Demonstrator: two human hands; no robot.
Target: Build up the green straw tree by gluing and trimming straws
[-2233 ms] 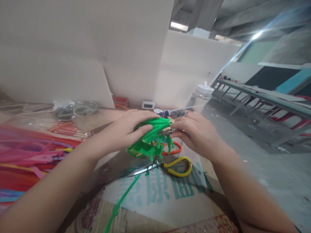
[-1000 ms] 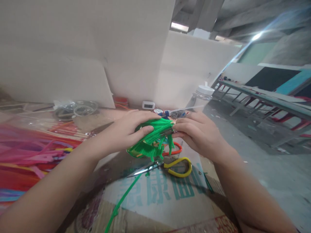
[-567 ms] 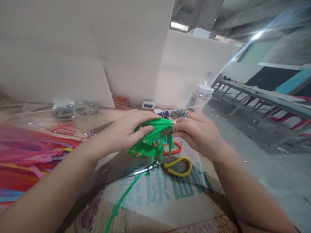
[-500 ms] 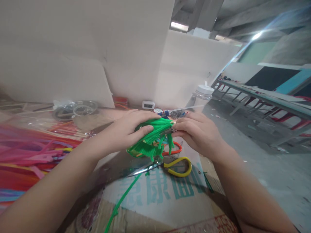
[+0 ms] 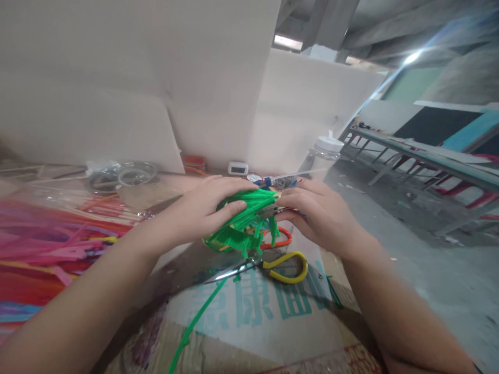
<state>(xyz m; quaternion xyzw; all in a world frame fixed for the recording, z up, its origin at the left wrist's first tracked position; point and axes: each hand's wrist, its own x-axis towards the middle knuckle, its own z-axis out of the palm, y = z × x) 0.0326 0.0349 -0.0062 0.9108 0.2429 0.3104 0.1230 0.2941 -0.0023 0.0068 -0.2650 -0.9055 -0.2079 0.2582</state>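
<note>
My left hand is closed around a bundle of green pipe cleaners, thumb on the near side. Several stem ends hang down from it. My right hand meets the bundle's right end, its fingers bent round small metal pliers whose jaws lie against the green stems. Most of the pliers' handles are hidden by the fingers. Below the bundle lie scissors with one yellow handle and one orange-red handle, blades pointing left. A loose green pipe cleaner runs toward the near edge.
Pink, red and orange pipe cleaners are heaped on the left. Behind the hands stand a small white digital clock and a clear bottle with a white lid. White boards rise at the back. A long table stands right.
The fingers of my right hand have loosened slightly and more of the pliers' handle shows below them. My left hand and the green bundle have hardly moved.
</note>
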